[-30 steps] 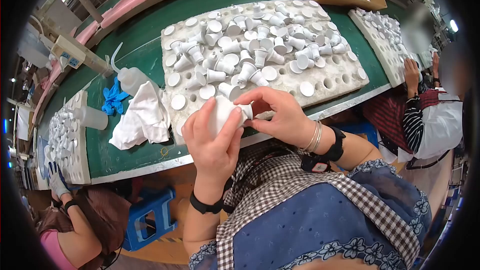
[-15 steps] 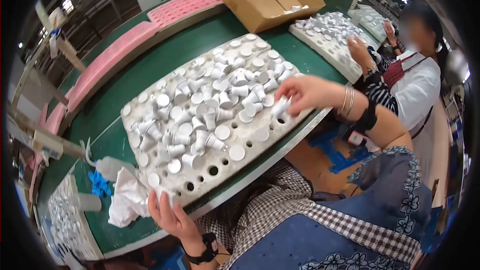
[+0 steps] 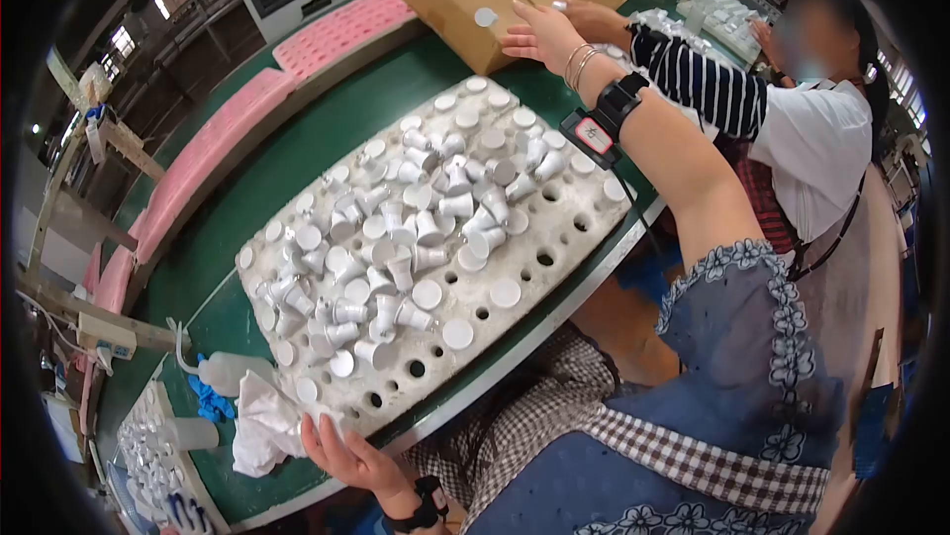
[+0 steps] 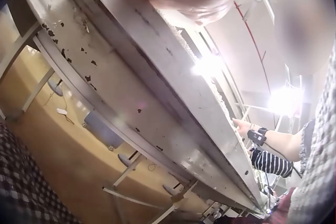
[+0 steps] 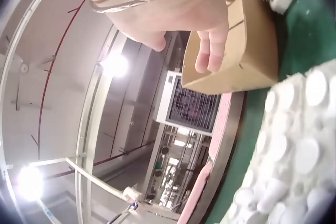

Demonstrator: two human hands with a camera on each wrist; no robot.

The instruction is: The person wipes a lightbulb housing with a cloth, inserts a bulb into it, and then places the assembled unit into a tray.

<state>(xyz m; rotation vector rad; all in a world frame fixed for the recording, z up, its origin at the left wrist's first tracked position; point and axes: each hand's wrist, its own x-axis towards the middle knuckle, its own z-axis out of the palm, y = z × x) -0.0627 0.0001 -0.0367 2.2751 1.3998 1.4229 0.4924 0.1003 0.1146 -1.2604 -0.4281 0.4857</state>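
My right hand (image 3: 546, 36) is stretched out at the cardboard box (image 3: 465, 35), fingers extended and holding nothing. Just left of its fingertips shows a white piece (image 3: 485, 16) against the box; whether it is in the air cannot be told. The right wrist view shows the same hand (image 5: 202, 16) with fingers pointing down at the box (image 5: 231, 77). My left hand (image 3: 354, 458), fingers loosely spread, lies by the near left corner of the pale holed board (image 3: 396, 382), beside a white cloth (image 3: 265, 426). Many white cup-shaped pieces (image 3: 399, 268) are heaped on the board.
Another person's striped arm (image 3: 693, 60) reaches to the box beside my right hand. A squeeze bottle (image 3: 233, 373), blue glove (image 3: 210, 401) and white cup (image 3: 190, 433) stand left. Pink padding (image 3: 213, 139) runs along the back edge of the green table (image 3: 208, 278).
My right hand has left the board and moved up and away to the box, letting go of the white piece. My left hand stays near the board's corner. The neighbour's arm now reaches toward the box.
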